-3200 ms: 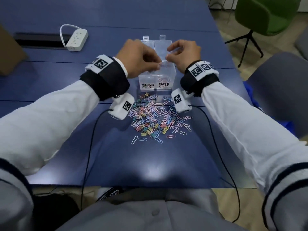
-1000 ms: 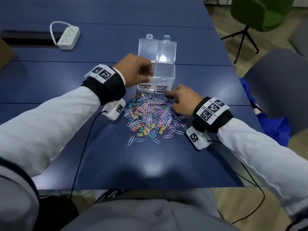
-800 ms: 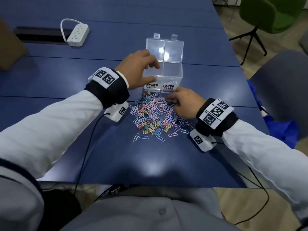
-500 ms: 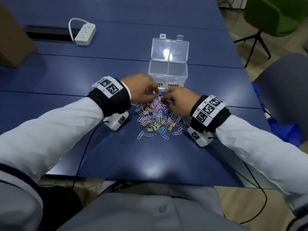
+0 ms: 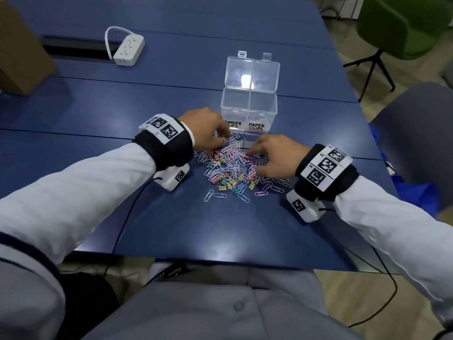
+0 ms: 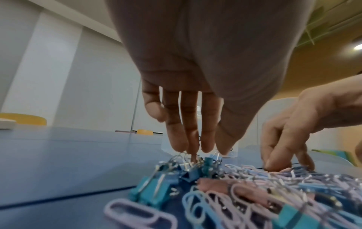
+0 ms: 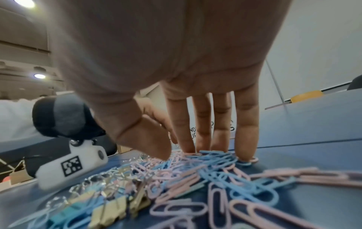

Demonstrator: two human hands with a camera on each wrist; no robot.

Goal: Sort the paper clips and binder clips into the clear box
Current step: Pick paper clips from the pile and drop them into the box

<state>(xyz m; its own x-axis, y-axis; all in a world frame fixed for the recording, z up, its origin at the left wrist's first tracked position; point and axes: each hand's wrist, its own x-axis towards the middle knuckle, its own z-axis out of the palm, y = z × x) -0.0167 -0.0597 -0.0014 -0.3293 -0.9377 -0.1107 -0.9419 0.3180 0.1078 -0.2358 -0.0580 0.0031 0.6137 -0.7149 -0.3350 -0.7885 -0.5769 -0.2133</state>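
A clear two-part box (image 5: pixel 249 89) stands open on the blue table, labelled BINDER CLIPS and PAPER CLIPS; a few paper clips (image 5: pixel 257 119) lie in its right part. In front of it is a mixed pile of pastel clips (image 5: pixel 230 168). My left hand (image 5: pixel 224 139) reaches into the pile's far left edge. In the left wrist view its nearly straight fingers (image 6: pixel 205 151) touch the wire handles of blue binder clips (image 6: pixel 190 172). My right hand (image 5: pixel 252 155) lies on the pile's right side. Its straight fingers (image 7: pixel 186 152) press on pink and blue paper clips (image 7: pixel 215 162).
A white power strip (image 5: pixel 128 49) lies at the far left beside a cable slot (image 5: pixel 78 49), and a cardboard box (image 5: pixel 19 52) stands at the left edge. A green chair (image 5: pixel 404 25) and a grey chair (image 5: pixel 416 133) stand to the right. Wrist-camera cables run off the front edge.
Both hands have come down from the box onto the pile. Over the last half second the right hand slid a little right over the paper clips; the left stayed at the far left edge.
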